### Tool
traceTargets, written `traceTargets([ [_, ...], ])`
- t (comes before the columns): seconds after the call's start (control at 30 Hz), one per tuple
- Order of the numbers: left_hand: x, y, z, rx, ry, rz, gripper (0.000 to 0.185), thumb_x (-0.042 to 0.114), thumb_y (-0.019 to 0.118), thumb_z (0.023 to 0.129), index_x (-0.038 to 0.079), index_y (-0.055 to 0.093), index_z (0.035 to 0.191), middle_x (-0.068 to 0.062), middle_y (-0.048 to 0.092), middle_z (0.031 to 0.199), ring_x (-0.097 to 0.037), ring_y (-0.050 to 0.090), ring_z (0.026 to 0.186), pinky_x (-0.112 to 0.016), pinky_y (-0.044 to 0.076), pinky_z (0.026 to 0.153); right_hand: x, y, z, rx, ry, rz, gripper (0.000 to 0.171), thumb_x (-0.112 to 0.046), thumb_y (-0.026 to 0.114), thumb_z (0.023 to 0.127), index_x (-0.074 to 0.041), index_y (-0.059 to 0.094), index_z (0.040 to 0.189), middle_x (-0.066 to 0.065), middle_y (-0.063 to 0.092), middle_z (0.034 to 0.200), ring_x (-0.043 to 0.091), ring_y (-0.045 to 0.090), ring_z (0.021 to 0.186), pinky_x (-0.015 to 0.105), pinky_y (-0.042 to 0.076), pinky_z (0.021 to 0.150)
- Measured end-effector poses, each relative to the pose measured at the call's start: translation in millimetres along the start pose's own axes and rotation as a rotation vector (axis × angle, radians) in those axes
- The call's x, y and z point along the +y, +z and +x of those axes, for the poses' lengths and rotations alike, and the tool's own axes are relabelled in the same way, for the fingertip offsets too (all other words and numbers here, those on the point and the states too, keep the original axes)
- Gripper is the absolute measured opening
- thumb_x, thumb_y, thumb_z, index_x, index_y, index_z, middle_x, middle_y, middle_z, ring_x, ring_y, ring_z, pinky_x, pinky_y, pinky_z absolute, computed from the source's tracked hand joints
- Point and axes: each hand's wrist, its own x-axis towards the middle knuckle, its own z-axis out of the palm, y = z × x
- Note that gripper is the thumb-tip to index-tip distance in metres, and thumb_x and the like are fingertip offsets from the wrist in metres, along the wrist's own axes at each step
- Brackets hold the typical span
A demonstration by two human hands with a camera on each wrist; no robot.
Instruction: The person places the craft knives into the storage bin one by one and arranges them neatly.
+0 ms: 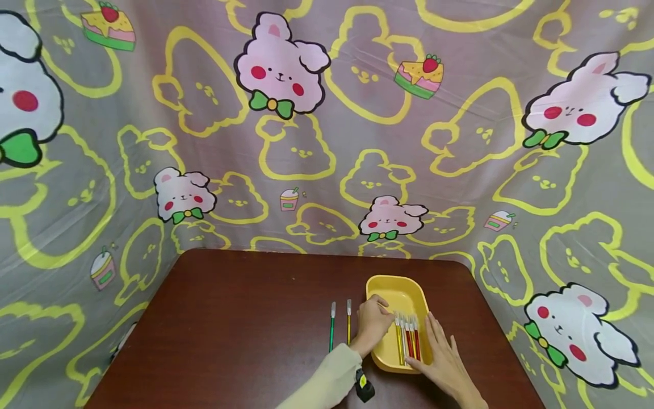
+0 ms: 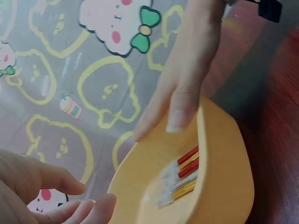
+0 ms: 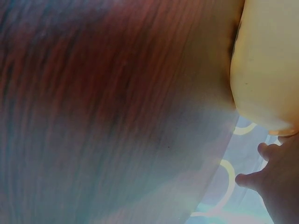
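A yellow plastic basket [image 1: 380, 281] stands on the table's right side. Inside lie several slim pens [image 1: 407, 341] with clear caps and gold, silver and red barrels, side by side. My left hand [image 1: 374, 322] is over the basket's left rim, its fingertips close to the capped ends; in the left wrist view, thumb and fingers [image 2: 100, 210] are apart with nothing between them. My right hand [image 1: 447, 360] rests along the basket's right wall with straight fingers, its thumb over the rim. A green pen [image 1: 332, 326] and a gold pen [image 1: 349, 321] lie left of the basket.
The dark red-brown wooden table [image 1: 245, 318] reaches back to a curtain [image 1: 306, 170] with cartoon rabbits, which also hangs along both sides. A black strap-like piece [image 1: 364, 387] hangs at the left wrist, close to the basket's front.
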Motion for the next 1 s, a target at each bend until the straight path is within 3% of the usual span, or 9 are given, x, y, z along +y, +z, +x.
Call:
traceTargets([
  [0.1,-0.5,-7.8,1.3,0.002,-0.018,-0.039,0.02,-0.008,0.076,0.079,0.0,0.07,0.096,0.003,0.065,0.067,-0.004,0.056,0.043,-0.02,0.046,0.043,0,-1,0,0.0,0.008,-0.009,0.114,-0.051,0.085,0.082,0.003,0.027,0.164,0.024,0.027,0.168,0.053,0.035,0.146,0.083,0.023,0.106],
  [0.27,-6.6,-21.3,2.6,0.024,-0.038,-0.103,0.02,-0.011,0.07,0.078,-0.003,0.07,0.096,-0.001,0.066,0.07,-0.006,0.059,0.045,-0.021,0.05,0.044,-1,-1,1,-0.005,0.013,0.003,0.114,-0.05,0.085,0.082,0.002,0.026,0.165,0.024,0.026,0.169,0.053,0.035,0.146,0.083,0.022,0.107],
  [0.47,-24.0,-39.3,2.4,0.04,-0.121,-0.142,0.02,-0.011,0.067,0.077,-0.002,0.069,0.094,-0.002,0.065,0.069,-0.023,0.068,0.051,-0.024,0.053,0.047,-2,2,0,0.0,0.005,0.009,0.114,-0.05,0.086,0.082,0.003,0.027,0.164,0.023,0.026,0.169,0.055,0.037,0.144,0.083,0.023,0.106],
  [0.53,-30.8,-43.9,2.8,0.057,-0.111,-0.129,0.02,-0.011,0.066,0.075,-0.003,0.068,0.094,-0.004,0.067,0.07,-0.027,0.069,0.051,-0.023,0.053,0.047,-2,3,1,0.005,0.003,0.009,0.114,-0.049,0.086,0.082,0.003,0.027,0.164,0.023,0.025,0.17,0.054,0.037,0.144,0.084,0.023,0.106],
  [0.63,-40.1,-49.6,2.4,0.079,-0.102,-0.116,0.021,-0.011,0.066,0.074,-0.004,0.068,0.093,-0.007,0.068,0.07,-0.026,0.069,0.05,-0.023,0.053,0.046,-2,2,2,0.011,-0.004,0.005,0.114,-0.05,0.086,0.081,0.003,0.027,0.164,0.023,0.026,0.169,0.054,0.038,0.144,0.084,0.024,0.105],
  [0.87,-58.5,-59.3,0.9,0.095,-0.13,-0.137,0.025,-0.012,0.067,0.072,-0.008,0.068,0.097,-0.005,0.067,0.072,-0.011,0.061,0.052,-0.029,0.056,0.047,-2,3,1,0.014,-0.007,0.002,0.114,-0.05,0.086,0.08,0.005,0.03,0.163,0.024,0.028,0.168,0.054,0.039,0.143,0.084,0.024,0.105],
  [1.0,-69.0,-66.2,0.5,0.121,-0.106,-0.053,0.023,-0.009,0.07,0.071,-0.005,0.07,0.094,-0.006,0.07,0.071,-0.012,0.064,0.059,-0.025,0.053,0.054,-2,2,1,0.005,-0.001,-0.002,0.114,-0.051,0.086,0.081,0.005,0.028,0.163,0.024,0.028,0.168,0.054,0.039,0.144,0.084,0.024,0.105],
])
